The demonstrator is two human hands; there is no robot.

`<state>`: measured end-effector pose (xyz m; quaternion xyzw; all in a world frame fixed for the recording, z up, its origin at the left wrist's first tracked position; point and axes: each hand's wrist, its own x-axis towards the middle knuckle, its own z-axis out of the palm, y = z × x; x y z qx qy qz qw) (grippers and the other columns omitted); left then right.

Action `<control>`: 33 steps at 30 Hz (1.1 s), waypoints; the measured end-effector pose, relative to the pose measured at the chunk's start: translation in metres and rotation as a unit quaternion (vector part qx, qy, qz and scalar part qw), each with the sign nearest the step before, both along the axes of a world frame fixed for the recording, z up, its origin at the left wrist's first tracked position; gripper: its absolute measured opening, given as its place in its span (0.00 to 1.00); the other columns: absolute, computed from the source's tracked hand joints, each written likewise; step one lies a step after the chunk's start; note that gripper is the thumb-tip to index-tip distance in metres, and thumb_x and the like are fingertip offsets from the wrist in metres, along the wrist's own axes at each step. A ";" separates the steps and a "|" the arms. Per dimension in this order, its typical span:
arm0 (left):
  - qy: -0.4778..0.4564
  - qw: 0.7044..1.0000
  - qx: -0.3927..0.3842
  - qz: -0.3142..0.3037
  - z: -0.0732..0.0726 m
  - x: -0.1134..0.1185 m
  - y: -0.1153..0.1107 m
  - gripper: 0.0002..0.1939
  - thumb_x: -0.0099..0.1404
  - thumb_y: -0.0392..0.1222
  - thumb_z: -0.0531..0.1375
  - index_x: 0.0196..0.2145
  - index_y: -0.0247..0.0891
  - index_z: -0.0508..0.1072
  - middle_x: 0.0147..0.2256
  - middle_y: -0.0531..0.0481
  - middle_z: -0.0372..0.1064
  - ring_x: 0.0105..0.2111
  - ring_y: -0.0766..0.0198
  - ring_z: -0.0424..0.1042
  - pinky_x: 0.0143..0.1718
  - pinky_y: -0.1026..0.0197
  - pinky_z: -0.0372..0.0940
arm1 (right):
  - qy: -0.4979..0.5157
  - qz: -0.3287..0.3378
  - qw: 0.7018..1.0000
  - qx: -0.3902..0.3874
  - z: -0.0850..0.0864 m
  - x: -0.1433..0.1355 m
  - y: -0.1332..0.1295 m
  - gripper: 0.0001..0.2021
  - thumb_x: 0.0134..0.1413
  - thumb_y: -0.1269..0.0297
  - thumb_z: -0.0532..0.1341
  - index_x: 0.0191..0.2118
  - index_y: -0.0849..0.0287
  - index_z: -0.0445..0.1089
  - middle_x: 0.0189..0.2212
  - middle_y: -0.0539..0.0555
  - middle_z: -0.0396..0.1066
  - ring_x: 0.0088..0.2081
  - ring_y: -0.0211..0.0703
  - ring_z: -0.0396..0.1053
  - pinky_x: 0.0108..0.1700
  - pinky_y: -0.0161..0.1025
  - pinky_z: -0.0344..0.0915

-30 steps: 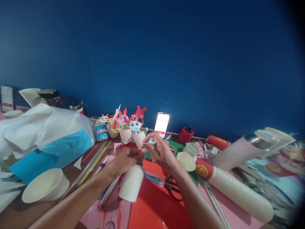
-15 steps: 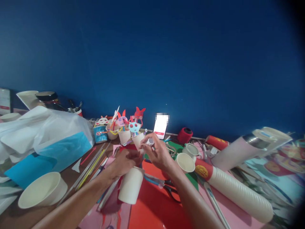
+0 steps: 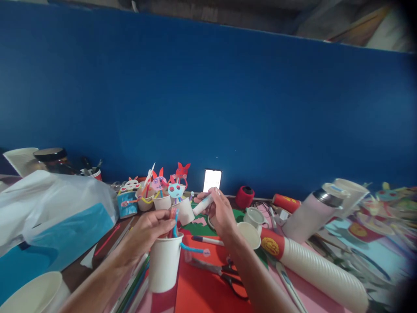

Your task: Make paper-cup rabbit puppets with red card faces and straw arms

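Note:
A white paper cup stands upright before me, with a bent blue pipe-cleaner arm sticking out of its side and ending in a small pink paper piece. Above its rim, my left hand pinches a small reddish piece at the top of an upright blue stem; the fingers partly hide it. My right hand is closed around a white glue stick, its end tilted down to the left. Under my right wrist lie black-handled scissors and a white marker on red paper.
Cups with paper animal faces stand behind the hands. A lit phone leans against the blue wall. To the right are a red speaker, a flask and a long stack of paper cups. A white bowl sits front left.
The white cup, tilted before, now stands upright with its blue arm showing. My right hand has turned the glue stick sideways. My left hand has moved left, over the rim. The view has tilted up.

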<state>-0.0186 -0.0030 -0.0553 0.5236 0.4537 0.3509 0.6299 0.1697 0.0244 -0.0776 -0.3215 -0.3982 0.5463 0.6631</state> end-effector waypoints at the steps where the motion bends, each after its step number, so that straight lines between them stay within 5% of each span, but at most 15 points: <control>1: -0.001 1.000 0.009 0.006 0.001 -0.003 0.001 0.14 0.52 0.47 0.62 0.34 0.35 0.72 0.22 0.53 0.69 0.20 0.68 0.65 0.21 0.68 0.57 | 0.028 0.010 0.999 -0.027 -0.002 0.000 0.002 0.14 0.52 0.50 0.56 0.33 0.57 0.58 0.28 0.51 0.72 0.27 0.40 0.70 0.22 0.32 0.62; 6: -0.014 0.999 0.052 0.001 0.006 -0.012 0.004 0.13 0.53 0.47 0.61 0.31 0.34 0.71 0.27 0.47 0.73 0.26 0.62 0.70 0.30 0.63 0.63 | 0.025 0.011 0.997 -0.078 -0.010 -0.001 0.007 0.17 0.51 0.47 0.53 0.31 0.58 0.60 0.24 0.51 0.69 0.21 0.36 0.64 0.20 0.31 0.59; 12: -0.010 0.998 0.053 -0.026 0.017 -0.016 -0.005 0.11 0.53 0.46 0.62 0.29 0.35 0.72 0.28 0.46 0.73 0.25 0.62 0.70 0.27 0.64 0.63 | -0.060 -0.037 0.994 -0.083 -0.012 -0.004 0.002 0.20 0.49 0.44 0.54 0.28 0.59 0.62 0.20 0.46 0.59 0.17 0.31 0.53 0.15 0.28 0.52; 21: -0.014 0.998 0.050 -0.043 0.016 -0.012 -0.006 0.12 0.52 0.46 0.62 0.32 0.36 0.74 0.31 0.46 0.73 0.29 0.61 0.71 0.32 0.63 0.64 | 0.135 -0.023 0.986 -0.097 -0.002 -0.007 0.000 0.16 0.36 0.58 0.68 0.30 0.59 0.63 0.22 0.45 0.65 0.24 0.31 0.65 0.24 0.27 0.63; 26: -0.001 0.994 0.108 -0.027 0.006 0.002 -0.008 0.15 0.51 0.46 0.63 0.36 0.36 0.75 0.43 0.42 0.70 0.40 0.55 0.69 0.42 0.60 0.63 | 0.137 0.082 0.982 -0.104 -0.005 -0.022 -0.011 0.15 0.37 0.61 0.68 0.29 0.59 0.64 0.24 0.47 0.68 0.28 0.34 0.68 0.33 0.32 0.67; 33: -0.018 0.991 0.123 -0.055 -0.007 0.004 -0.007 0.14 0.56 0.41 0.61 0.40 0.38 0.75 0.35 0.47 0.73 0.36 0.60 0.69 0.38 0.63 0.62 | 0.111 0.173 0.974 -0.100 -0.004 -0.034 -0.024 0.12 0.37 0.66 0.69 0.25 0.61 0.63 0.21 0.46 0.66 0.22 0.30 0.62 0.26 0.28 0.61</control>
